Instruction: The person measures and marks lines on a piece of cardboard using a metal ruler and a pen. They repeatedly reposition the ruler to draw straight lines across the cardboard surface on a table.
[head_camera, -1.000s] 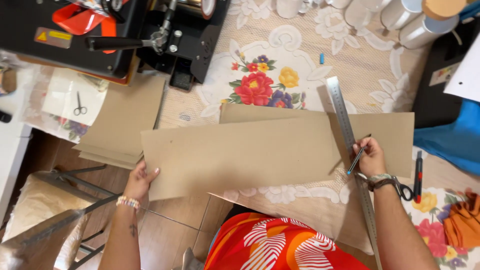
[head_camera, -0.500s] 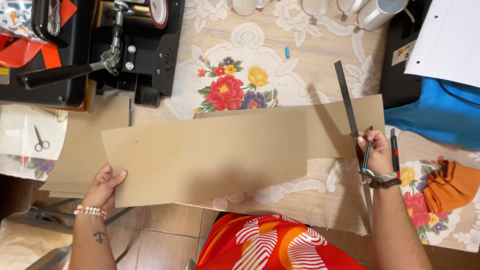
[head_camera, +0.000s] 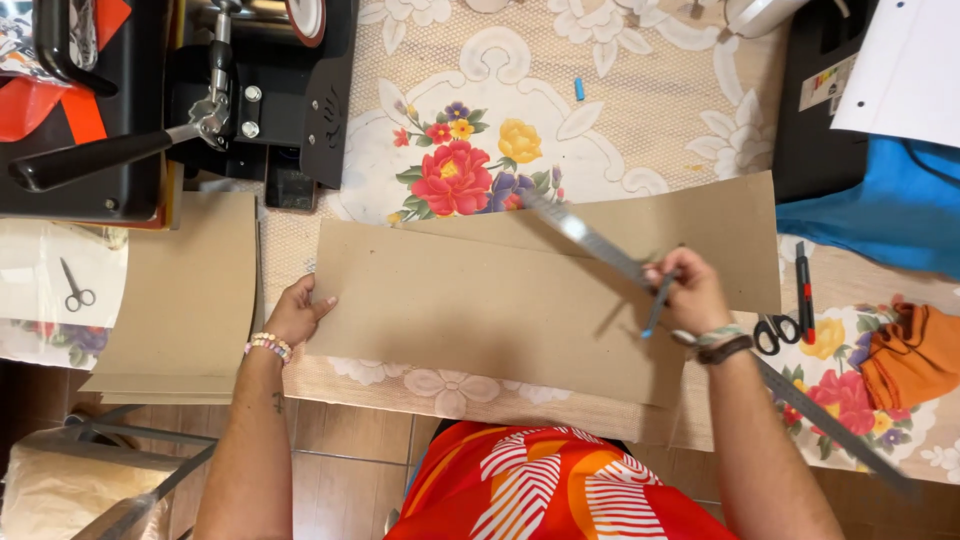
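Note:
A long brown cardboard sheet (head_camera: 480, 305) lies across the flowered tablecloth (head_camera: 620, 130), on top of another cardboard sheet (head_camera: 700, 225). My left hand (head_camera: 297, 313) grips the top sheet's left edge. My right hand (head_camera: 687, 290) holds a long metal ruler (head_camera: 585, 238) together with a dark pen (head_camera: 658, 305); the ruler is lifted and slants across the cardboard from the upper left down past my wrist to the lower right.
A black press machine (head_camera: 180, 90) stands at the back left. A stack of cardboard (head_camera: 185, 295) lies left of it. Small scissors (head_camera: 75, 290) rest on paper at far left. Black-handled scissors (head_camera: 772, 332), a cutter (head_camera: 803, 280), orange cloth (head_camera: 910, 355) and blue fabric (head_camera: 890, 220) are on the right.
The ruler has been lifted off the table and swung from near vertical to a diagonal. The top cardboard sheet has shifted right, and my left hand has followed its edge.

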